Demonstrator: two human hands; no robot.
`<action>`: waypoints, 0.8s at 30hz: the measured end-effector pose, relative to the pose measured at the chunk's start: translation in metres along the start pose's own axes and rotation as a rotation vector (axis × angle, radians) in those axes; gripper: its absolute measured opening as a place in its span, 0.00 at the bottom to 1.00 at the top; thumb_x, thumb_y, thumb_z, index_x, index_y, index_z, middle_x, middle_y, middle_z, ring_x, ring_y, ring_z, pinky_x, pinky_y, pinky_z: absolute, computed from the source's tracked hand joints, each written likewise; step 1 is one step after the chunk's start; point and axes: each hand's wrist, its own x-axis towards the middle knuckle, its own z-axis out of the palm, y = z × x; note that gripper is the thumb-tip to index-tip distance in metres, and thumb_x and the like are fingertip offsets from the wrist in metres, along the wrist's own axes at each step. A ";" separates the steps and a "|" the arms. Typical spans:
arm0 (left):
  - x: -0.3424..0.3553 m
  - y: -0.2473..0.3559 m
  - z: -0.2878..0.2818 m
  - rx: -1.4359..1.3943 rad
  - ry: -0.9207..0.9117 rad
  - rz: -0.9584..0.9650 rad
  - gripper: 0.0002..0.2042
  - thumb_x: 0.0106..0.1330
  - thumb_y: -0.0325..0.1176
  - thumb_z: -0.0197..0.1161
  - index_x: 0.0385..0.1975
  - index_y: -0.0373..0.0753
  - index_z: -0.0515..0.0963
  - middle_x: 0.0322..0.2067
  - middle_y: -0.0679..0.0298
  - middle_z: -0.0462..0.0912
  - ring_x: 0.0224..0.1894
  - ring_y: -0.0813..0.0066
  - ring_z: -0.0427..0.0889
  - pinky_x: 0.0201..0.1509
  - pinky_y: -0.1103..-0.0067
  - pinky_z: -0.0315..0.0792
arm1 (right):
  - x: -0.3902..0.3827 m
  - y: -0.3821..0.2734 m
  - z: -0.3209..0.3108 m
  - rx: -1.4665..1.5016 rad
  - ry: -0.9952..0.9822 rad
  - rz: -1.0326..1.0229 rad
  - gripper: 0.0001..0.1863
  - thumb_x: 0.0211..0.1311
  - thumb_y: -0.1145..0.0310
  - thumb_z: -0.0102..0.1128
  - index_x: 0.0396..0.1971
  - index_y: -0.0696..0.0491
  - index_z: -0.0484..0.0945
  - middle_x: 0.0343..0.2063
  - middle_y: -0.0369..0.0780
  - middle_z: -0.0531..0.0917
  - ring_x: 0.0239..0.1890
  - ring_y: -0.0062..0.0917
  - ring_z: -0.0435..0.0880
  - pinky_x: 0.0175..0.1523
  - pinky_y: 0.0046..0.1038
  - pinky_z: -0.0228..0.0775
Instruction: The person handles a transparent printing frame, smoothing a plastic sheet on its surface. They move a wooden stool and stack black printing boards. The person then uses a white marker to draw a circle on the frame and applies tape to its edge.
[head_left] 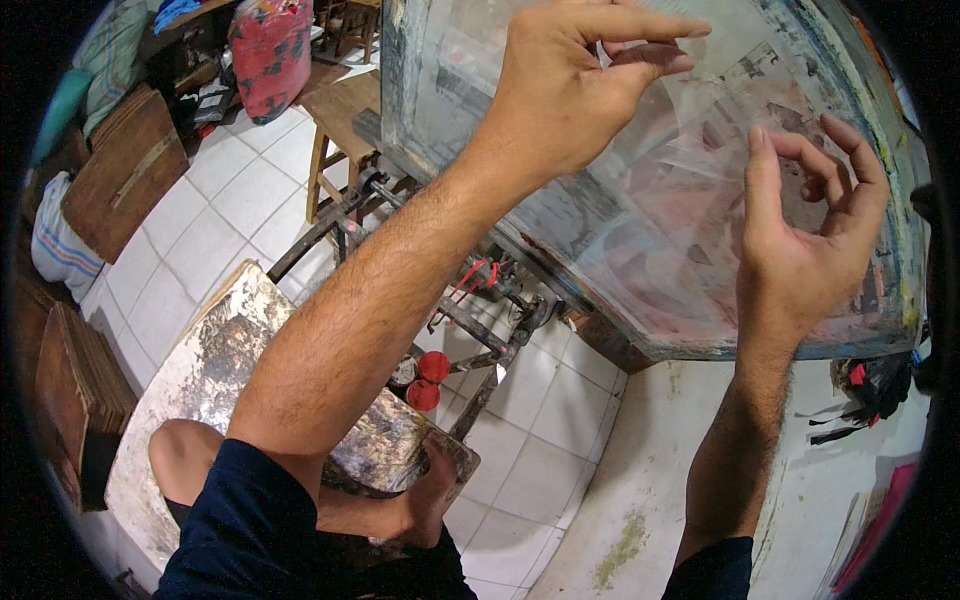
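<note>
A screen-printing frame [660, 190] with a smeared, translucent mesh and paint-stained edges stands tilted before me. Across its upper part reaches my left hand [575, 85], fingers stretched out to the right and thumb a little below them. No object shows in it. Over the right side of the mesh is my right hand [810, 230], thumb up and fingers curved apart, with nothing between them. Whether either hand touches the mesh, I cannot tell. Faint pinkish and grey shapes show on or through the mesh.
A metal stand [480, 330] with a red cord is below the frame, near red round containers [428, 380]. My leg rests on a stained board [230, 330]. A wooden stool [335, 125], a red sack [270, 60] and wooden boards [125, 175] stand at left.
</note>
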 end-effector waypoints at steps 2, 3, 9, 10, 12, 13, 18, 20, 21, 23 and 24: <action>0.001 -0.005 0.001 -0.090 -0.004 0.037 0.20 0.62 0.12 0.62 0.52 0.37 0.84 0.38 0.62 0.80 0.38 0.81 0.78 0.46 0.84 0.76 | 0.000 0.002 0.000 -0.040 -0.004 -0.002 0.24 0.57 0.74 0.75 0.53 0.57 0.74 0.33 0.36 0.87 0.37 0.14 0.81 0.46 0.18 0.67; 0.002 -0.007 0.001 -0.068 -0.009 0.068 0.20 0.61 0.11 0.61 0.52 0.37 0.84 0.38 0.62 0.80 0.39 0.80 0.79 0.47 0.84 0.77 | 0.000 0.003 -0.001 -0.056 0.002 -0.010 0.25 0.57 0.74 0.75 0.53 0.57 0.74 0.33 0.36 0.87 0.37 0.14 0.82 0.46 0.18 0.67; 0.004 -0.012 -0.002 0.069 0.012 0.205 0.27 0.60 0.12 0.64 0.60 0.39 0.78 0.34 0.65 0.80 0.35 0.85 0.74 0.38 0.86 0.73 | 0.000 0.004 -0.001 -0.067 0.001 0.010 0.25 0.56 0.73 0.77 0.52 0.57 0.75 0.32 0.35 0.88 0.37 0.13 0.82 0.44 0.17 0.66; 0.003 -0.011 -0.004 0.154 0.023 0.181 0.29 0.60 0.14 0.65 0.63 0.40 0.76 0.33 0.67 0.80 0.33 0.86 0.72 0.35 0.87 0.70 | 0.000 0.004 -0.002 -0.072 -0.008 0.003 0.25 0.56 0.73 0.77 0.51 0.57 0.74 0.32 0.35 0.88 0.37 0.13 0.82 0.44 0.17 0.65; 0.003 -0.011 -0.004 0.247 0.058 0.165 0.33 0.60 0.17 0.68 0.68 0.40 0.71 0.30 0.70 0.80 0.29 0.87 0.67 0.31 0.87 0.65 | 0.000 0.005 -0.003 -0.083 -0.031 -0.004 0.25 0.56 0.74 0.77 0.51 0.57 0.74 0.32 0.35 0.88 0.38 0.13 0.83 0.44 0.16 0.65; 0.004 -0.011 -0.002 0.256 0.084 0.172 0.35 0.59 0.18 0.69 0.69 0.39 0.68 0.29 0.71 0.80 0.27 0.87 0.65 0.30 0.87 0.62 | 0.000 0.005 -0.002 -0.084 -0.027 0.001 0.25 0.56 0.74 0.77 0.51 0.57 0.74 0.32 0.35 0.88 0.38 0.13 0.83 0.44 0.16 0.65; 0.007 -0.013 0.005 0.271 0.166 0.214 0.39 0.59 0.22 0.71 0.72 0.36 0.63 0.27 0.72 0.81 0.24 0.87 0.63 0.29 0.87 0.61 | -0.001 0.013 0.003 -0.024 0.001 -0.008 0.25 0.55 0.75 0.77 0.50 0.57 0.72 0.32 0.36 0.87 0.38 0.14 0.83 0.44 0.17 0.65; 0.007 -0.014 0.007 0.295 0.177 0.227 0.40 0.58 0.22 0.71 0.72 0.35 0.62 0.27 0.72 0.82 0.24 0.87 0.64 0.29 0.87 0.61 | -0.001 0.015 0.004 -0.015 0.006 -0.008 0.25 0.55 0.76 0.77 0.50 0.57 0.72 0.33 0.36 0.87 0.39 0.15 0.83 0.44 0.18 0.65; 0.006 -0.015 0.008 0.300 0.183 0.228 0.40 0.58 0.22 0.71 0.72 0.35 0.62 0.27 0.72 0.82 0.24 0.87 0.64 0.29 0.87 0.61 | -0.001 0.015 0.004 -0.012 0.008 -0.002 0.25 0.55 0.76 0.77 0.50 0.57 0.72 0.33 0.37 0.87 0.39 0.15 0.83 0.45 0.18 0.65; 0.006 -0.015 0.009 0.311 0.193 0.230 0.39 0.58 0.22 0.71 0.72 0.35 0.62 0.28 0.72 0.82 0.24 0.87 0.64 0.29 0.87 0.62 | -0.001 0.016 0.004 -0.029 0.006 0.008 0.25 0.55 0.75 0.76 0.50 0.57 0.72 0.33 0.36 0.87 0.39 0.15 0.83 0.44 0.18 0.66; 0.006 -0.016 0.010 0.308 0.197 0.217 0.39 0.58 0.22 0.71 0.72 0.35 0.63 0.28 0.72 0.82 0.24 0.87 0.64 0.29 0.87 0.62 | -0.001 0.016 0.004 -0.043 0.001 0.007 0.26 0.55 0.75 0.76 0.50 0.57 0.71 0.33 0.36 0.87 0.39 0.15 0.83 0.44 0.18 0.66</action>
